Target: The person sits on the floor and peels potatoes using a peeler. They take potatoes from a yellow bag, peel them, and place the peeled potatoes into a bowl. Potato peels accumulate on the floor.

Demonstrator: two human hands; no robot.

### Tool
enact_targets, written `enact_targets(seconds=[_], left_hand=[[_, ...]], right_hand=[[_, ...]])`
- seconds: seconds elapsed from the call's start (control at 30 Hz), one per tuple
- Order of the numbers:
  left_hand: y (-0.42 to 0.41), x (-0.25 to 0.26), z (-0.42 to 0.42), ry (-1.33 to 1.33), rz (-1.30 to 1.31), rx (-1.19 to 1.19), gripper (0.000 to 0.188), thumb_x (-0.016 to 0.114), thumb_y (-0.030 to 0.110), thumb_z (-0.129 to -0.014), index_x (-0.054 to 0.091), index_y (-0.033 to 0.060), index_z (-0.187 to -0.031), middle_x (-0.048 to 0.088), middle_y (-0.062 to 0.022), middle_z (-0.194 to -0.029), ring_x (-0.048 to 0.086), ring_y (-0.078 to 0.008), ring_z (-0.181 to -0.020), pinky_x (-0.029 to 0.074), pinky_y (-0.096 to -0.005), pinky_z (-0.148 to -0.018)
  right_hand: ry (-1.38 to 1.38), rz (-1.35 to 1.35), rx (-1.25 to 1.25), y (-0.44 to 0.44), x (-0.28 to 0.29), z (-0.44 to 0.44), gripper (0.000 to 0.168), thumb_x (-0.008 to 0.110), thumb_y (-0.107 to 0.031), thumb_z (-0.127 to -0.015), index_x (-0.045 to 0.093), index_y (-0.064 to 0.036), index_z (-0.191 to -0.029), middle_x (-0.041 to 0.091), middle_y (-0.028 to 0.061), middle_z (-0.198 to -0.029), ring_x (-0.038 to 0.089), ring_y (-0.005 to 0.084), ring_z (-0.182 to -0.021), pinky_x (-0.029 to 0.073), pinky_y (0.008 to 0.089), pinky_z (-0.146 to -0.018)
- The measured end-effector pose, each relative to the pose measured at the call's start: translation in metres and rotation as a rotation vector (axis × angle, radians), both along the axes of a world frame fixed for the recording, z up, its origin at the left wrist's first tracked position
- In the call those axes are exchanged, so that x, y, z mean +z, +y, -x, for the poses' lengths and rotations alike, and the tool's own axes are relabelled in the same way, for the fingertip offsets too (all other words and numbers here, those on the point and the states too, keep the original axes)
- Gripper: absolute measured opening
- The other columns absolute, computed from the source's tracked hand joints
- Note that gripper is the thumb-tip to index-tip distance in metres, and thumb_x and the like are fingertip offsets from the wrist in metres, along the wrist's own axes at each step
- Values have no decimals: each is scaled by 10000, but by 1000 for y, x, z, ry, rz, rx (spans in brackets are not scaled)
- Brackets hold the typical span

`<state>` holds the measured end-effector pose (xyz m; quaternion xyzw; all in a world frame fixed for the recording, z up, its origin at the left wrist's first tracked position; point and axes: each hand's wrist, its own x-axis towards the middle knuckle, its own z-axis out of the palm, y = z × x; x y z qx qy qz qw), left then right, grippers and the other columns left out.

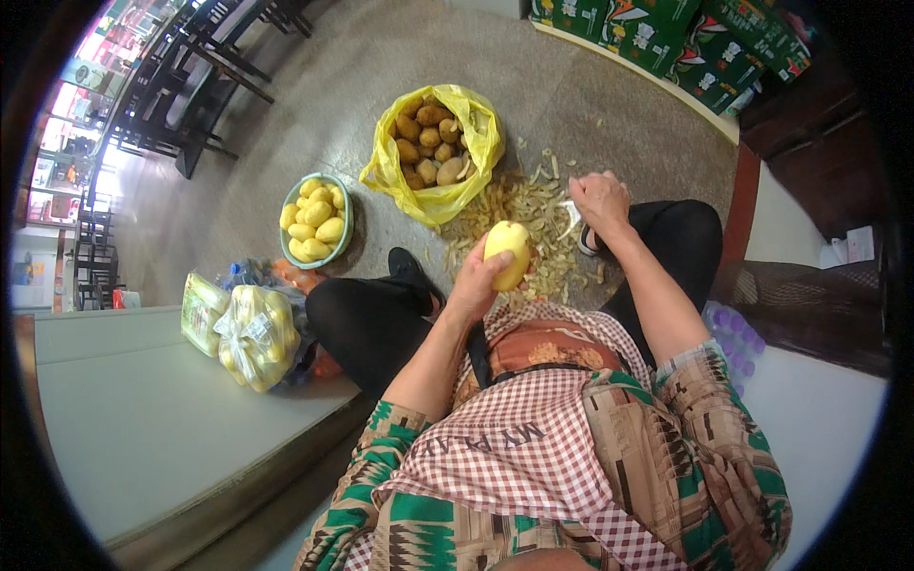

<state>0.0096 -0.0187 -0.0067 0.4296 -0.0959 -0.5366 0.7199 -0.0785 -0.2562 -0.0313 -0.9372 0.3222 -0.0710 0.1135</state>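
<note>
My left hand [480,280] is closed around a peeled yellow potato [508,255] in front of my apron. To the right and a little farther forward, my right hand [600,200] grips a white peeler [570,218], held apart from the potato. Beneath both hands a heap of potato peelings [546,246] is spread over the floor. Unpeeled brown potatoes [430,137] fill an open yellow plastic bag [485,146] ahead of me. Left of the bag, a light green plastic basket [348,230] holds several peeled potatoes [316,214].
Bagged produce [258,335] lies on the ledge [143,400] to my left. Dark tables and chairs [193,100] stand at the upper left. Green cartons [643,36] are stacked at the upper right. Purple-capped bottles [735,339] are beside my right leg.
</note>
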Motion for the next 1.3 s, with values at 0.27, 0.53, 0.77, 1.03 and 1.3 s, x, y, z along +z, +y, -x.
enact_targets(seconds=[0.27, 0.53, 0.77, 1.03, 1.3], left_hand=[[3, -13, 1, 213, 53, -86, 477, 503, 439, -928, 489, 58, -1215, 615, -121, -1023, 627, -240, -838, 522, -339, -579], [-4, -16, 3, 62, -85, 44, 372, 434, 368, -970, 445, 100, -1228, 593, -98, -1033, 626, -223, -830, 531, -343, -590], [0, -5, -1, -6, -150, 55, 359, 434, 364, -970, 442, 101, -1214, 557, -79, -1055, 601, -191, -862, 526, -341, -642], [-1, -6, 3, 35, -73, 116, 426, 428, 436, -966, 468, 83, -1200, 584, -88, -1047, 603, -187, -864, 517, -321, -645], [-3, -18, 5, 298, -195, 86, 441, 488, 475, -925, 547, 90, -1132, 636, -78, -976, 625, -194, -795, 490, -326, -551]], right_hand=[[-253, -87, 77, 33, -8, -2, 442, 441, -356, -896, 634, -49, -642, 631, 106, -713, 568, 312, -736, 436, 463, -687], [-288, -114, 131, 52, 31, -8, 394, 507, -325, -879, 625, -60, -612, 609, 88, -682, 545, 280, -724, 423, 422, -673], [-214, 24, 20, 13, 4, -5, 362, 509, -319, -859, 654, -82, -626, 624, 80, -679, 556, 277, -740, 417, 453, -654], [-56, 30, 47, 17, -10, 1, 468, 445, -398, -892, 640, -61, -631, 625, 129, -718, 576, 304, -799, 455, 441, -711], [-438, -202, 268, 53, 20, -17, 446, 474, -371, -881, 606, -62, -587, 613, 119, -656, 552, 307, -675, 444, 459, -653]])
